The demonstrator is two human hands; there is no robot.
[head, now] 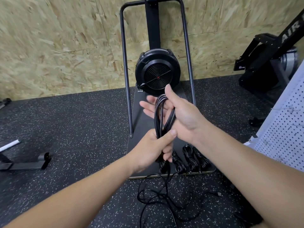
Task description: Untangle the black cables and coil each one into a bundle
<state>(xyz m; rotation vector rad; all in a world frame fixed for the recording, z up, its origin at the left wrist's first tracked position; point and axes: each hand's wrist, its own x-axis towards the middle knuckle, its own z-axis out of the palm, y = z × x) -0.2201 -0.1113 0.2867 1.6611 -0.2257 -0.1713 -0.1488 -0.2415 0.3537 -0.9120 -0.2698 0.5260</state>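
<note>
Black cable loops (162,116) are held up in front of the fan machine (157,73), above the machine's flat dark base plate (141,129). The lower end of the loops is gripped by the left hand (154,148), whose fingers and thumb are curled round the gathered strands. The upper end of the loops is hooked over the right hand (179,112); its thumb is raised, and its fingers, blurred behind the strands, are seen stretched out rather than clenched.

From below the left hand a loose length of cable (164,198) is seen dropping to the speckled rubber floor (74,129), where it lies in slack, overlapping curves just off the near edge of the base plate. A small plug end (218,194) is seen on the floor to the right of these curves.

Four finished coiled bundles (189,157) are laid side by side along the near edge of the base plate, toward its near right corner, the leftmost partly hidden by the left hand.

A chipboard wall (57,46) is seen behind the machine, and a white perforated panel (283,132) at the right edge.
</note>
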